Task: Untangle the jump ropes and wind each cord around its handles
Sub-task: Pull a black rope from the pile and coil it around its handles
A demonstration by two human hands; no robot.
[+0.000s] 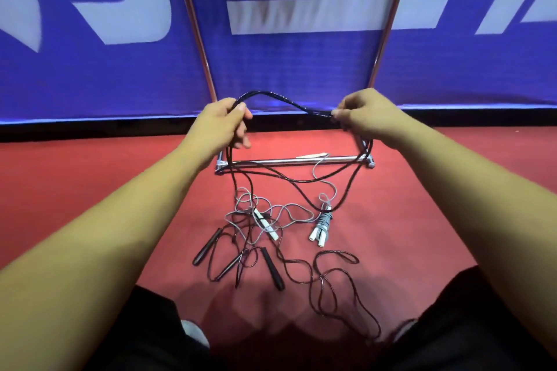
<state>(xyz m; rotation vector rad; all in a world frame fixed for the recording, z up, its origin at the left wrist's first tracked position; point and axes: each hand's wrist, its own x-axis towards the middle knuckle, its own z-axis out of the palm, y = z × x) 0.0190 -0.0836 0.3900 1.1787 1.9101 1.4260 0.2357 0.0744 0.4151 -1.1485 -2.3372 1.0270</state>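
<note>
left grip (224, 122), right grip (363, 117) both pinch black cord (262, 93), held high and apart, guessing so loops drop clear of tangle (259, 220); white rope (323, 223) already wound

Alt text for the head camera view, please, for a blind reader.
The left hand and right hand hold a black cord above a tangle of black and grey jump ropes on the red floor; one white-handled rope lies wound.
</note>
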